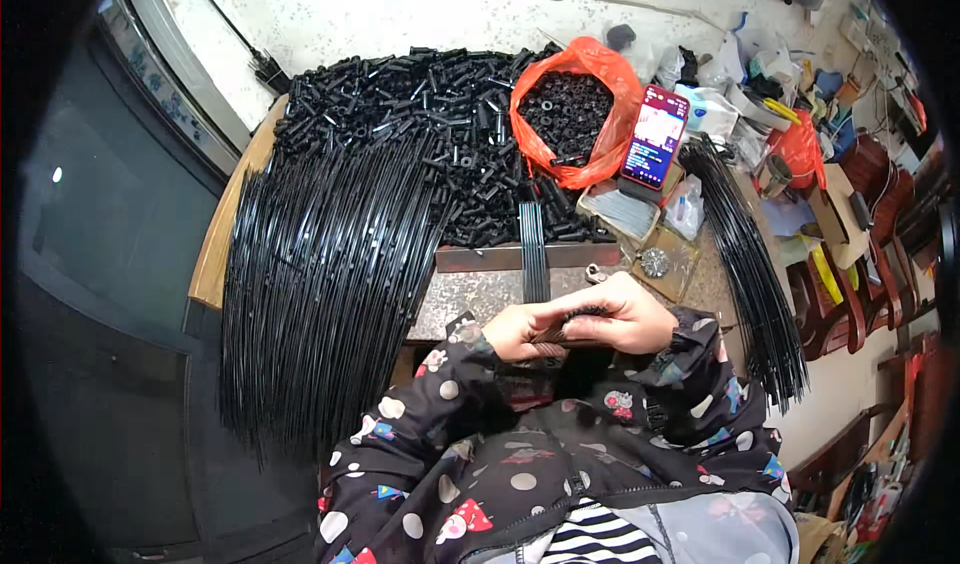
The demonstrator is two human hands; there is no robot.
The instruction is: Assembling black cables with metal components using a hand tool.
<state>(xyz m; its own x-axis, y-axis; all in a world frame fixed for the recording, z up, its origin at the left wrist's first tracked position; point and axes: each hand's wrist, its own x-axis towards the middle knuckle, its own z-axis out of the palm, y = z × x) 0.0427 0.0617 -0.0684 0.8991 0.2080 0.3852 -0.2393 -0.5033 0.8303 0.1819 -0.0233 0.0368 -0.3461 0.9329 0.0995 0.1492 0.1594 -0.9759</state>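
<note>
Dark bundle (584,314), mostly hidden by fingers, sits between both hands at the bench's (470,299) near edge; left hand (516,331) and right hand (640,316) are both closed on it, fingertips meeting; just beyond, a narrow row of thin rods (533,249) points toward the far edge; long black rods (325,284) cover the left side and overhang the near edge; black tubes (370,99) heap along the far edge, beside a red bag (615,74) of black rings (565,114) and a phone (655,139); another rod bunch (745,264) lies at the right edge.
</note>
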